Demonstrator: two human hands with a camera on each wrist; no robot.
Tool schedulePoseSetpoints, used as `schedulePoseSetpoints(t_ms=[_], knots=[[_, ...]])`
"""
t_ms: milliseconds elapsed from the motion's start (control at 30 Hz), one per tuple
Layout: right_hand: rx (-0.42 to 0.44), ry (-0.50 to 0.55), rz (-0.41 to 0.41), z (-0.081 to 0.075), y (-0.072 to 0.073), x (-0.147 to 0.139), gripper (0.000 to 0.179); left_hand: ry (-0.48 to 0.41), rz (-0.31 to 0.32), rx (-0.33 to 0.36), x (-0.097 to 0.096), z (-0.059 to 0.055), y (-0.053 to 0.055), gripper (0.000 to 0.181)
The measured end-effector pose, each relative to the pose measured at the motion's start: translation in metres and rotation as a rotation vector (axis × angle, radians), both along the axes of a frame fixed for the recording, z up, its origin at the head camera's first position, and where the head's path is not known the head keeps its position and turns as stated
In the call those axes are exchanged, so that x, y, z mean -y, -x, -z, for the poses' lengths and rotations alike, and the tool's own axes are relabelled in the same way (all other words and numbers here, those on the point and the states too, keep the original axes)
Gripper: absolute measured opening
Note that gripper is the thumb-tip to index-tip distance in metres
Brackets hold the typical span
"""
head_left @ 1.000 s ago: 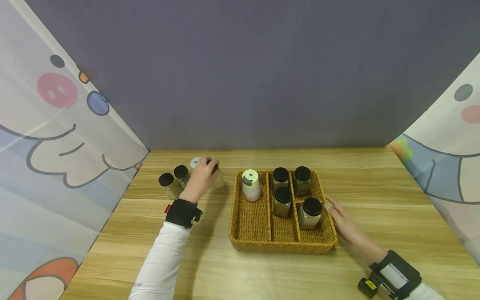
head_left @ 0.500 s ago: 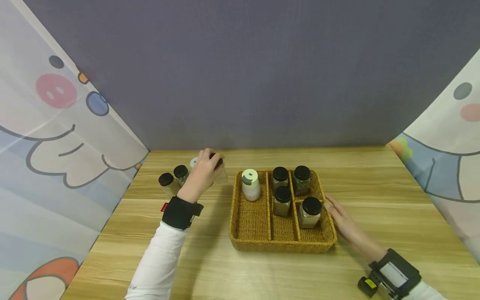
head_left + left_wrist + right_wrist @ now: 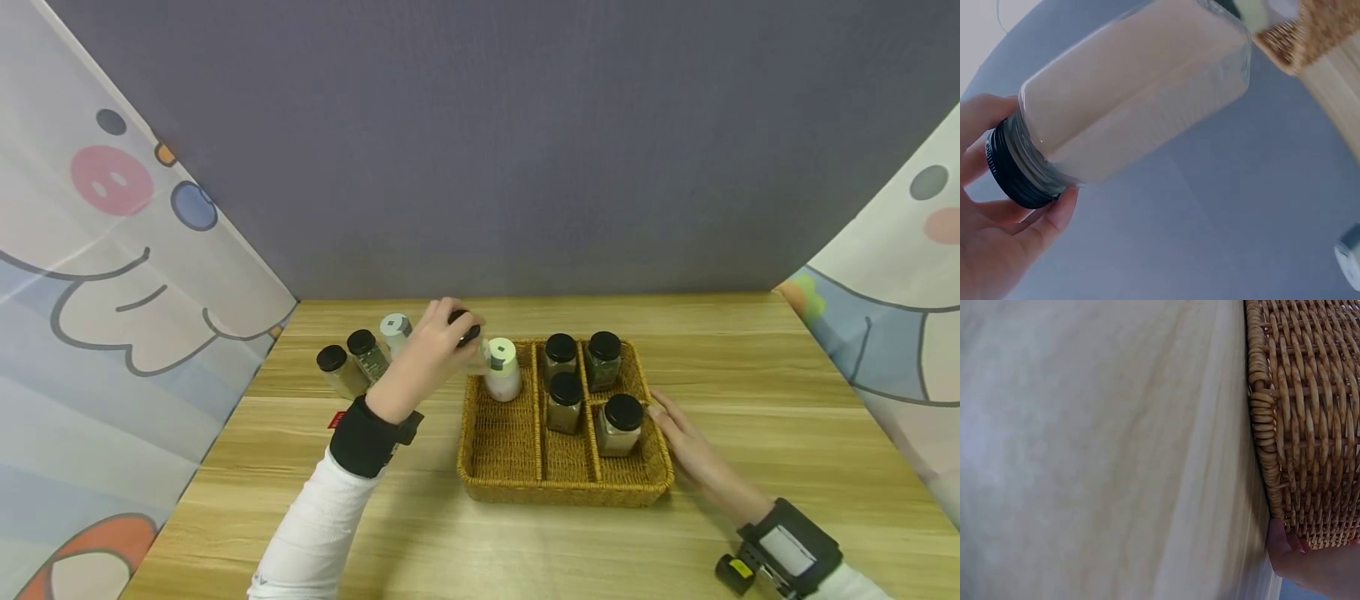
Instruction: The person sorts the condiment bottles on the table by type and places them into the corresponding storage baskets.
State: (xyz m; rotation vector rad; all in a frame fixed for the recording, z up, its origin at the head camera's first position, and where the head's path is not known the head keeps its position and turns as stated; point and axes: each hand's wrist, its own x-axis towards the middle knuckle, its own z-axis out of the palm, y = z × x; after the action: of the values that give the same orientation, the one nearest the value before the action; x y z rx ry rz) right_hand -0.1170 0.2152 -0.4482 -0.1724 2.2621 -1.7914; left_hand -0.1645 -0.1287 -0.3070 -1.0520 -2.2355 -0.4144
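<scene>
My left hand (image 3: pixel 435 346) pinches the black lid of a square glass spice jar (image 3: pixel 1135 94) filled with pale powder. The jar is raised beside the back left corner of the wicker basket (image 3: pixel 510 493), and overlaps a white-capped shaker (image 3: pixel 502 375) there in the head view. My right hand (image 3: pixel 686 442) rests its fingers along the basket's right side, seen low in the right wrist view against the weave. Inside the basket, black-lidded jars (image 3: pixel 564 404) stand in the middle and right compartments, one of them a wider jar (image 3: pixel 620 427) at the right.
Left of the basket, two black-lidded jars (image 3: pixel 343 372) and a white-capped shaker (image 3: pixel 395 327) stand on the wooden table (image 3: pixel 420 533). A grey panel (image 3: pixel 480 150) rises behind the table, with cartoon-printed cloths at both sides.
My left hand has carried the spice jar rightward from beside the shaker group to the basket's back left corner. My right hand stays at the basket's side.
</scene>
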Motion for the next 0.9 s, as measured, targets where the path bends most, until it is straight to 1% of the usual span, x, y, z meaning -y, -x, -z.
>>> schedulePoseSetpoints(t_ms=[133, 300, 433, 600, 767, 900], knots=[[0.004, -0.001, -0.002, 0.0, 0.0, 0.0, 0.059, 0.009, 0.045, 0.002, -0.011, -0.001, -0.005, 0.015], [0.006, -0.012, -0.006, 0.0, 0.0, -0.001, 0.059, 0.046, 0.089, 0.025, -0.022, -0.001, -0.012, 0.019], [0.013, -0.001, -0.007, 0.0, 0.0, -0.001, 0.059, 0.091, 0.122, 0.023, -0.032, 0.003, -0.016, 0.019], [0.009, -0.007, -0.008, 0.0, -0.001, 0.0, 0.059, 0.129, 0.188, 0.01, -0.044, 0.007, -0.022, 0.019], [-0.004, -0.017, -0.004, 0.0, -0.001, 0.0, 0.059, 0.163, 0.248, -0.028, -0.057, 0.008, -0.028, 0.018], [-0.013, -0.018, -0.001, 0.0, -0.001, 0.0, 0.058, 0.192, 0.285, -0.083, -0.067, 0.006, -0.033, 0.015]])
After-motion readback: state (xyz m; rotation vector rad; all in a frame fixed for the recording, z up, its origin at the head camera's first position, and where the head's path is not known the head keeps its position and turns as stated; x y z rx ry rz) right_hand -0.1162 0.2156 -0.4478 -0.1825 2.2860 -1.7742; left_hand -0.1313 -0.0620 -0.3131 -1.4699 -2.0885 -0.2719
